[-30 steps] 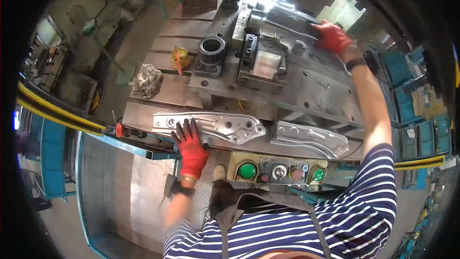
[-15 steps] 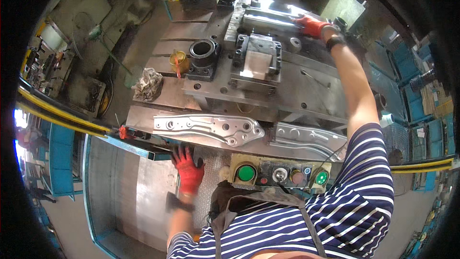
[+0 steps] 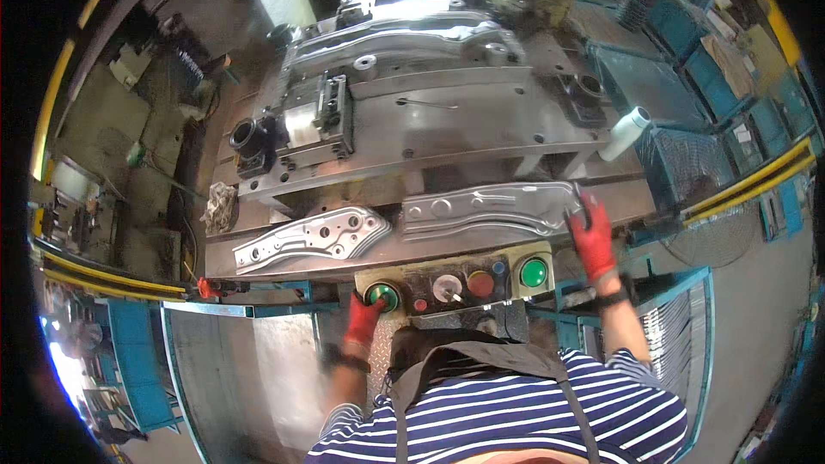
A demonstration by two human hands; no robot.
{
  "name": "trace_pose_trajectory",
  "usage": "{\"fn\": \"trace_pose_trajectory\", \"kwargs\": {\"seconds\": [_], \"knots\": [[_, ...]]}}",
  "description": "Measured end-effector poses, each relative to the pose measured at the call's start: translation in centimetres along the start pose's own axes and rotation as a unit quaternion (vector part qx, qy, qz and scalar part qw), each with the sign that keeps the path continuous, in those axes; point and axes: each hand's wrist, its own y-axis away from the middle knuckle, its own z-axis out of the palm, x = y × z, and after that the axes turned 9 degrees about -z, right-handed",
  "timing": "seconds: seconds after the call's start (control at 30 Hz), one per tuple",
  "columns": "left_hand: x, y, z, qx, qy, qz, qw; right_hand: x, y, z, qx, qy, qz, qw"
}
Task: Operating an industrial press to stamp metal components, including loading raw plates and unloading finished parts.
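My left hand [image 3: 363, 321], in a red glove, is at the left green push button [image 3: 381, 296] of the control panel. Its thumb rests on or just over the button and its fingers are apart. My red-gloved right hand [image 3: 595, 245] is at the right end of a grey formed metal panel [image 3: 481, 211]. Thumb and fingers are spread there; whether they touch the panel I cannot tell. Left of that panel lies a shinier pressed metal part [image 3: 314, 241] with several holes. Both lie on the ledge before the press die.
On the far die [image 3: 395, 76] lies a long shaped metal panel [image 3: 387, 37]. A small wrench-like tool [image 3: 428, 104] lies on the die plate. A white bottle [image 3: 626, 131] stands at the right, a crumpled rag [image 3: 220, 208] at the left. Blue-framed bins [image 3: 700, 326] flank me.
My right hand has come back from the far die to the grey panel's right end. My left hand has moved right to the green button. The view has swung right.
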Motion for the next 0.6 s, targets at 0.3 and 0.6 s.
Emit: {"fn": "trace_pose_trajectory", "kwargs": {"seconds": [0.3,0.6], "knots": [[-3.8,-2.8,-1.4,0.012,-0.121,0.027,0.992,10.0,15.3,10.3,-0.163,-0.234,0.194,0.938],[-3.2,-6.7,-4.1,-0.071,-0.439,0.03,0.895,9.3,15.0,10.5,-0.151,-0.085,0.212,0.962]]}}
